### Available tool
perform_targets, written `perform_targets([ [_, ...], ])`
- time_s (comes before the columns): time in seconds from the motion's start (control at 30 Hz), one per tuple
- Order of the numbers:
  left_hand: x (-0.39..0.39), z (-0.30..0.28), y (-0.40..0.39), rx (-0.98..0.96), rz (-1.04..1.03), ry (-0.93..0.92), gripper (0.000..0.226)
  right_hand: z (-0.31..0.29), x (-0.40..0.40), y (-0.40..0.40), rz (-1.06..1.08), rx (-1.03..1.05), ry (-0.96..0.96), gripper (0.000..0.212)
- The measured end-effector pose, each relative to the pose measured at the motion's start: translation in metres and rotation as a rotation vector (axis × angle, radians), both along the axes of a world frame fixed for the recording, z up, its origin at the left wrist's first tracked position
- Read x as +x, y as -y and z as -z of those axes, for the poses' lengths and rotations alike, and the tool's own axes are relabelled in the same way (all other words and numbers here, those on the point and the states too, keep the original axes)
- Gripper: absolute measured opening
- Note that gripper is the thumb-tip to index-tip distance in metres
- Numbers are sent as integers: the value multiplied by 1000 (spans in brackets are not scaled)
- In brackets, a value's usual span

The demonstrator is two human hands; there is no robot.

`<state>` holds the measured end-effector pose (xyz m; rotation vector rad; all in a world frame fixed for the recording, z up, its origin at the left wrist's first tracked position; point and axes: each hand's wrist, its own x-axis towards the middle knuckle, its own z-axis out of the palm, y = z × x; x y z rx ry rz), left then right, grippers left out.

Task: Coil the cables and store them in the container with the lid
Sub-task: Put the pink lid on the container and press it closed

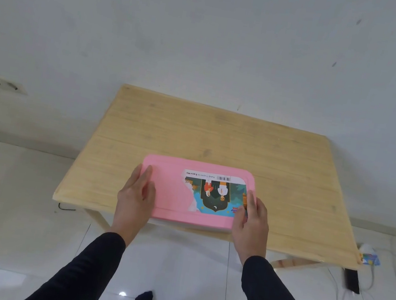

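A pink lid [174,188] lies flat over the container, of which only a thin pale edge [192,224] shows beneath the lid's near rim. The lid sits on the wooden table [219,140], at the middle of the table's near edge. A partly torn printed label [215,194] covers the right half of the lid. The left hand [137,192] rests flat on the lid's left end, fingers straight and close together, pointing away from the person. The right hand [253,219] lies on the lid's right end, fingers extended along its side edge. White cables [361,295] trail on the tiled floor [22,225] right of the table, well apart from the lid.
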<state>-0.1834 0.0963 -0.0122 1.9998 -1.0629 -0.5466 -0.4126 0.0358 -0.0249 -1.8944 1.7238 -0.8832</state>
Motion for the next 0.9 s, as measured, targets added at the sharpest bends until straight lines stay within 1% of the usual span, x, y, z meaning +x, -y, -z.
perform_targets([
  [0.2,-3,5,-7,23,-19,-5,40,2,-2,-2,-3,27,27,47],
  [0.33,-2,5,-4,33,2,-31,41,-1,-1,-4,27,117,117,49],
  [0.43,-4,6,-4,38,-9,-89,41,-1,-1,-6,52,153,172,49],
  [0.63,-4,8,-1,-8,-26,-78,41,1,3,-3,100,150,197,45],
  [0.73,3,5,12,-10,-25,-78,41,-2,9,8,117,155,218,44],
  [0.9,21,-8,61,-87,-13,-70,40,-17,24,54,131,126,229,43],
])
